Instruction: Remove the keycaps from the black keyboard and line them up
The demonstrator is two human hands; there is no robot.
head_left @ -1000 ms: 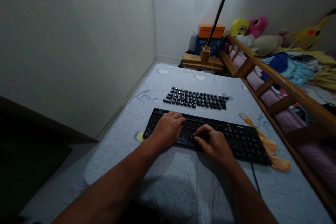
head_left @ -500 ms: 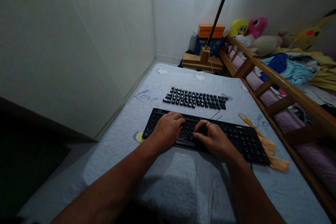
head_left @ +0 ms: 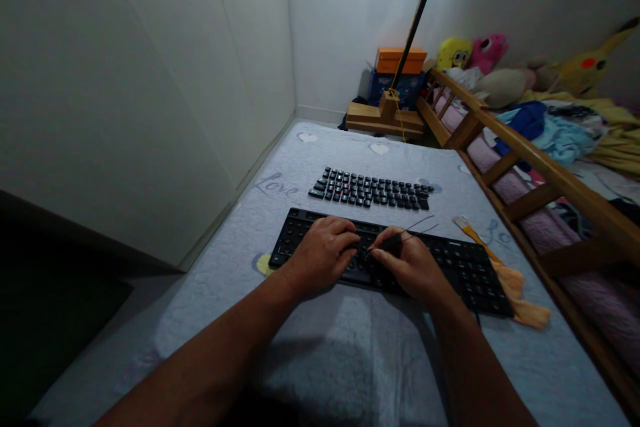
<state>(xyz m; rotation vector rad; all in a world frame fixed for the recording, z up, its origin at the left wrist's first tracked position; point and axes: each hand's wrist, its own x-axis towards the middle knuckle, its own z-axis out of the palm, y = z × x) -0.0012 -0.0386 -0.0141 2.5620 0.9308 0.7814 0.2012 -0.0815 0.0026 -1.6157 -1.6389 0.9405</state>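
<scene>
A black keyboard (head_left: pixel 453 257) lies across the bed in front of me, with many key positions on its left part bare of caps. My left hand (head_left: pixel 330 247) rests on that left part, its fingers bent and slightly apart, holding nothing that I can see. In my right hand (head_left: pixel 400 255) is a keycap puller (head_left: pixel 395 240), pinched by its dark handle. Two thin wires stick out from its far end, and its other end points down at the middle of the keyboard, close to my left fingertips. Beyond the keyboard, loose black keycaps (head_left: pixel 367 188) sit in several rows.
A brush (head_left: pixel 477 240) and an orange cloth (head_left: pixel 530 313) lie by the keyboard's right end. A wooden bed rail (head_left: pixel 545 150) runs along the right side. At the back stands a wooden stand (head_left: pixel 385 117) with a dark pole. A pale cabinet (head_left: pixel 150 93) borders the left.
My right hand and the keycap puller have tilted, with the wires swinging to the right and its tip moving slightly up the keyboard. My left fingers have shifted a little right.
</scene>
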